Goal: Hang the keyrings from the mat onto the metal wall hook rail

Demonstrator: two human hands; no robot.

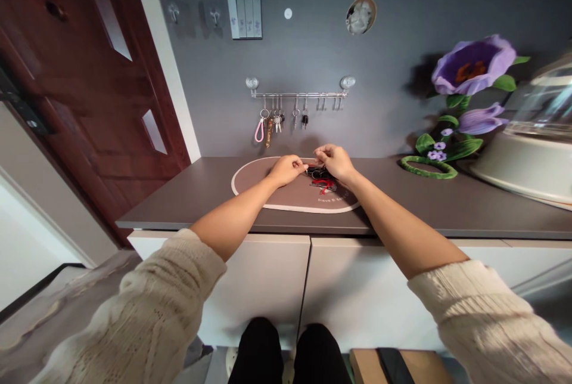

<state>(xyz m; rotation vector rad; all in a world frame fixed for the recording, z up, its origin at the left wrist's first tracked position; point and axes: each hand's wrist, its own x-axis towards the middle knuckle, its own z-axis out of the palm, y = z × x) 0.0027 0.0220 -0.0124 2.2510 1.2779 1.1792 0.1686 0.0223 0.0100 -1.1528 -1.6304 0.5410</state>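
Observation:
On the oval brown mat (250, 184) lies a small heap of keys (318, 174) with black pieces, metal rings and a red cord (322, 183). My left hand (286, 170) is at the heap's left edge, its thumb and fingers closed in a pinch at a small metallic bit. From the right, my right hand (336, 163) reaches over the heap with its fingertips pinched together. What it holds, if anything, is too small to make out. Both hands are close together just above the mat.
A clear hook rail (299, 95) on the grey wall carries several keys, a pink loop (260, 130) and a brown fob (269, 133). Purple artificial flowers (476, 68) and a domed cover (543, 115) stand at right. A dark red door (89, 86) is at left.

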